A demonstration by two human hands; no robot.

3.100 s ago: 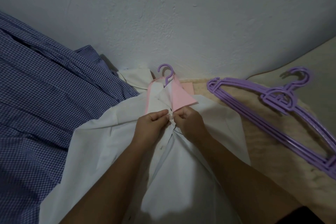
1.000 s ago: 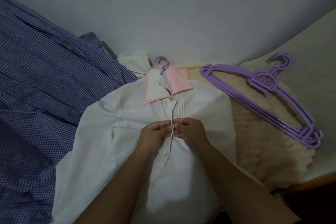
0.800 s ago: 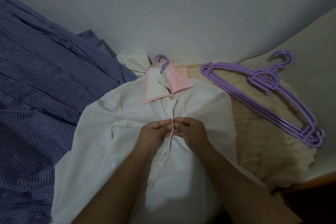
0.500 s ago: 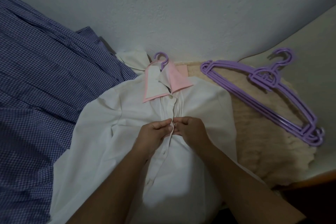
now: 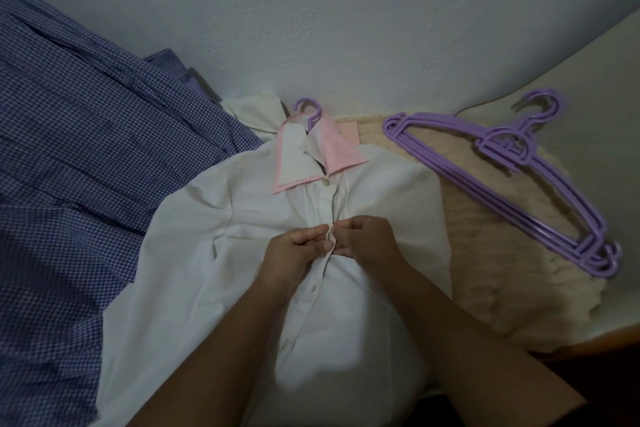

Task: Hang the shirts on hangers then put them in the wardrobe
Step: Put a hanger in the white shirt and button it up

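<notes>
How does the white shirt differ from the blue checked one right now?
The white shirt is plain with a pink collar; the blue checked shirt is patterned. The white shirt has a purple hanger in its neck and both hands, left hand and right hand, pinching its placket; the blue checked shirt lies untouched, rumpled. Both lie flat.

The scene is dimly and evenly lit, with a cool bluish cast. No light source is shown. Soft shadow is cast over the forearms at the bottom edge, and a brighter patch is seen on the white shirt (image 5: 346, 350). Wide-angle bending is noted at the edges. Fine detail is softened throughout.
</notes>
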